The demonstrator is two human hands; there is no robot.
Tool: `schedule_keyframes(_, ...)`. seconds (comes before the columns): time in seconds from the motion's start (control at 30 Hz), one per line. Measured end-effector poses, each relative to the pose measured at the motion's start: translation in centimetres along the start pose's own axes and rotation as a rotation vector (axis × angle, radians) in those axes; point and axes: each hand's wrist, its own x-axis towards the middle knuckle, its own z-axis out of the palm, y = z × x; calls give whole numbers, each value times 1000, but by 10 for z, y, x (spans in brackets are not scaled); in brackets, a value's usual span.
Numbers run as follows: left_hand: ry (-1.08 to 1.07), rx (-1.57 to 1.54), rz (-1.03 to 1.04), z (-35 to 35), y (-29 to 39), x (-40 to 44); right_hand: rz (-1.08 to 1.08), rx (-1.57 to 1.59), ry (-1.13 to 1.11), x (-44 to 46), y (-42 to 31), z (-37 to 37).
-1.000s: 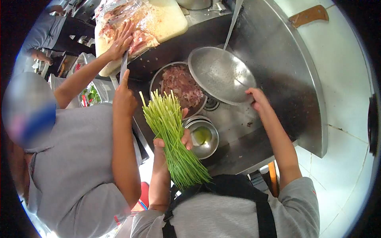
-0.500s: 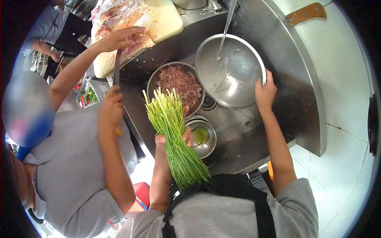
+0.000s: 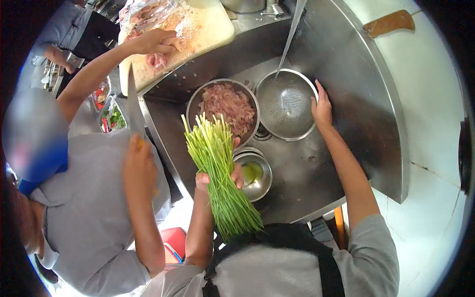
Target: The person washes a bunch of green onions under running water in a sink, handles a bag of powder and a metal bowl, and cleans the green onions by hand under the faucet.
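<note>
My left hand (image 3: 236, 175) is closed around a thick bunch of chives (image 3: 222, 183), its pale cut ends pointing away from me. With fingers straightened and thumb apart, my right hand (image 3: 322, 106) touches the right rim of a metal bowl (image 3: 287, 106) low in the sink. Some water lies in this bowl, and a stream of water (image 3: 289, 39) comes down at its far rim. Left of it stands a metal bowl of sliced raw meat (image 3: 226, 106). Beside my left hand, a smaller metal bowl (image 3: 264, 185) holds yellow-green liquid.
At left, a co-worker holds a knife (image 3: 133, 99) over a cutting board (image 3: 210, 29) with raw meat on it. The sink wall (image 3: 366, 74) curves round on the right. A wooden-handled tool (image 3: 391, 24) lies on the white tiled surface. Vegetable containers (image 3: 113, 119) stand beyond the co-worker.
The large bowl has gone from raised and tilted to low in the sink. My right hand's fingers have straightened at its rim. The co-worker's knife has shifted; the chives stay in my left hand.
</note>
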Motion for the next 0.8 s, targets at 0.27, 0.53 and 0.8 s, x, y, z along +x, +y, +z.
schedule_keyframes(0.27,137,-92,-19,-24,-13,-19,-574,-870,-135,35,-4,35)
schedule_keyframes(0.53,138,-41,54,-14,-24,-10,-631,-397,-776,23,14,131)
schedule_keyframes(0.8,273,-54,66,-6,-33,-23,-598,-267,-218,60,-24,167)
